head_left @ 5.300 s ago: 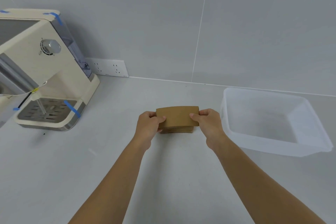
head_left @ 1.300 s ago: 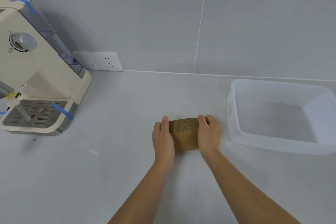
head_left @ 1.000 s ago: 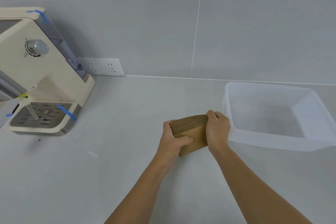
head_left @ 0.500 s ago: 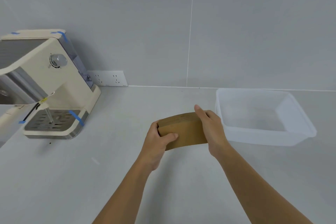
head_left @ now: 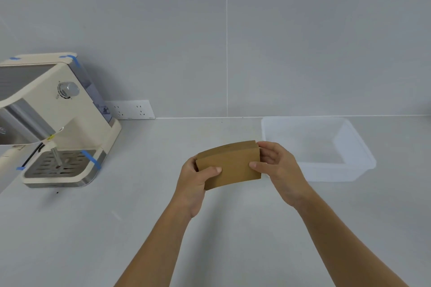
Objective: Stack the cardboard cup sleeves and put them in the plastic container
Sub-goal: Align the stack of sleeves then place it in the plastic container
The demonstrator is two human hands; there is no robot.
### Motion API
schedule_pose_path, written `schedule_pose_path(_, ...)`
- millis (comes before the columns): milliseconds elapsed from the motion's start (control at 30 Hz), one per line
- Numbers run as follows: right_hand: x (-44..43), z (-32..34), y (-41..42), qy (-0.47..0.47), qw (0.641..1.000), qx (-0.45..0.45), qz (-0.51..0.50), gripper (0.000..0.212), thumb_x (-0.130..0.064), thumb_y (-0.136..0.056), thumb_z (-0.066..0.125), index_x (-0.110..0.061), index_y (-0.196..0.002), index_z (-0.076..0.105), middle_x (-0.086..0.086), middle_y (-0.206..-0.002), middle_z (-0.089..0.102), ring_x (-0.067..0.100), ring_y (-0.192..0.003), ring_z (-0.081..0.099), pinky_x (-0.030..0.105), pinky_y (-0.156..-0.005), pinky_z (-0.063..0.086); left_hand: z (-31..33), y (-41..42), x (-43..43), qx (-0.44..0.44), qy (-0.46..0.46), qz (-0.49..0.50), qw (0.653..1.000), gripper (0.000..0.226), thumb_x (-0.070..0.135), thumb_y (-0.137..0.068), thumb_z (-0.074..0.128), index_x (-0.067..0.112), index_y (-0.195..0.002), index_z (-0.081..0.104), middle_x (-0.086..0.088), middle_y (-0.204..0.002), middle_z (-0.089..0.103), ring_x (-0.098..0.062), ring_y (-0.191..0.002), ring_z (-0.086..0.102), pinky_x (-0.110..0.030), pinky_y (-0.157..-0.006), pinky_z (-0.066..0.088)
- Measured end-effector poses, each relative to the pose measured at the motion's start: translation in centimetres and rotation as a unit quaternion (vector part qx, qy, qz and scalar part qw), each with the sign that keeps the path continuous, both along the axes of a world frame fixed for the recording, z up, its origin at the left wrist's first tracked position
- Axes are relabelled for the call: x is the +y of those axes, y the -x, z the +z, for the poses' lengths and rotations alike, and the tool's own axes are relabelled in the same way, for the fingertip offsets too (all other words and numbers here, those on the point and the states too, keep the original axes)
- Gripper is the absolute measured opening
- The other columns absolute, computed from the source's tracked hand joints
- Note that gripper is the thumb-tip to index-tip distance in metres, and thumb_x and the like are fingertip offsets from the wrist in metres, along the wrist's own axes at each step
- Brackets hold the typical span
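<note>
Two hands hold a stack of brown cardboard cup sleeves [head_left: 229,164] in the air above the desk [head_left: 116,228], near the middle of the view. The sleeves are pressed flat together into one thick block, its broad face turned toward the camera and its layered top edge showing. The left hand [head_left: 194,184] grips the block's left end, thumb laid across the front and fingers hidden behind. The right hand [head_left: 278,168] grips the right end, thumb on the front face and fingers curled around the back edge. The block tilts a little, its right end higher than its left. Just to the right, behind the right hand, a clear plastic container [head_left: 354,149] sits on the desk with nothing visible inside; the stack is outside it, close to its near left corner. Well apart on the left stands a cream coffee machine [head_left: 58,121] with a round knob, a metal drip tray and strips of blue tape. A white wall socket [head_left: 133,109] sits low on the grey tiled wall [head_left: 303,42] beside the machine.
</note>
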State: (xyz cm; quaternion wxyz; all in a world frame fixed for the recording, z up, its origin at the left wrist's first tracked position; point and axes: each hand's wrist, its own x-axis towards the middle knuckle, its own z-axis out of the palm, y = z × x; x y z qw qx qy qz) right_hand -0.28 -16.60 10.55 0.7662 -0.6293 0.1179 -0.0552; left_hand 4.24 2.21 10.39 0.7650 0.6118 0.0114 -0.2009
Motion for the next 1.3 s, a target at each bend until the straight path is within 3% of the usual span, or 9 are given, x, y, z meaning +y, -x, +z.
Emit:
schedule_pose_path(100,-1.0,0.1,0.5,0.005,0.999,-0.004,-0.033,0.054,0.003,-0.064,0.076,-0.015,-0.111,0.055,0.011,-0.112,0.063,0.026,-0.103,0.061,0.030,-0.081,0.050,0.5,0.0,-1.3,-0.006,0.007,0.002,1.000,0.064,0.006,-0.055,0.071,0.003,-0.118,0.056,-0.013,-0.111,0.066,-0.024,-0.095,0.065,-0.031,-0.073,0.052)
schedule_pose_path(267,-3.5,0.7,1.1,0.018,0.997,-0.024,-0.074,0.044,0.008,-0.071,0.071,-0.021,-0.100,0.056,0.011,-0.110,0.063,0.026,-0.100,0.060,0.032,-0.083,0.049,1.3,-0.1,-4.0,-0.023,0.001,-0.011,1.000,0.059,0.006,-0.056,0.073,0.011,-0.114,0.060,-0.008,-0.106,0.068,-0.023,-0.096,0.064,-0.032,-0.078,0.052)
schedule_pose_path(400,-6.4,1.0,1.5,0.015,0.995,-0.023,-0.092,0.040,0.006,-0.073,0.070,-0.021,-0.099,0.056,0.010,-0.108,0.063,0.024,-0.099,0.061,0.026,-0.078,0.050,1.7,-0.2,-7.1,-0.025,-0.029,-0.022,0.999,0.055,0.005,-0.061,0.078,0.012,-0.112,0.060,-0.007,-0.107,0.067,-0.022,-0.097,0.063,-0.027,-0.074,0.051)
schedule_pose_path(567,-10.5,0.9,1.9,-0.024,0.993,-0.005,-0.117,0.040,0.008,-0.075,0.067,-0.014,-0.105,0.054,0.008,-0.104,0.063,0.019,-0.092,0.061,0.025,-0.075,0.048,1.9,-0.4,-11.6,-0.037,-0.077,-0.018,0.996,0.050,0.007,-0.070,0.077,0.007,-0.116,0.058,-0.009,-0.111,0.067,-0.019,-0.097,0.065,-0.020,-0.068,0.049)
schedule_pose_path(867,-17.7,0.2,0.2,-0.037,0.991,0.036,-0.121,0.040,0.003,-0.077,0.066,0.000,-0.116,0.057,0.018,-0.114,0.066,0.029,-0.104,0.062,0.034,-0.085,0.048,2.6,-2.1,-19.2,-0.038,-0.116,-0.007,0.992,0.046,0.011,-0.070,0.078,0.007,-0.112,0.059,-0.006,-0.104,0.066,-0.014,-0.087,0.064,-0.019,-0.065,0.046)
schedule_pose_path(1033,-20.4,-0.7,-1.4,-0.028,0.991,0.075,-0.106,0.033,0.003,-0.079,0.063,0.006,-0.112,0.060,0.017,-0.110,0.067,0.028,-0.098,0.064,0.038,-0.087,0.052,1.2,-4.3,-22.0,-0.014,-0.158,-0.022,0.987,0.044,0.015,-0.070,0.078,0.006,-0.109,0.060,-0.008,-0.106,0.067,-0.021,-0.097,0.064,-0.030,-0.083,0.050)
schedule_pose_path(1167,-21.5,-1.3,-2.8,-0.035,0.987,0.122,-0.094,0.029,0.004,-0.081,0.061,0.009,-0.109,0.061,0.016,-0.106,0.066,0.025,-0.092,0.063,0.029,-0.073,0.052,-0.1,-5.4,-23.7,0.012,-0.196,-0.029,0.980,0.035,0.018,-0.075,0.075,0.007,-0.105,0.062,-0.005,-0.102,0.066,-0.017,-0.090,0.061,-0.025,-0.076,0.043)
schedule_pose_path(1300,-22.2,-2.2,-4.6,-0.050,0.976,0.191,-0.091,0.032,0.007,-0.078,0.063,0.013,-0.109,0.059,0.022,-0.114,0.064,0.034,-0.104,0.062,0.035,-0.078,0.052,-1.6,-6.9,-24.8,0.039,-0.235,-0.022,0.971,0.039,0.018,-0.075,0.075,0.004,-0.108,0.060,-0.007,-0.107,0.064,-0.020,-0.095,0.059,-0.028,-0.078,0.040)
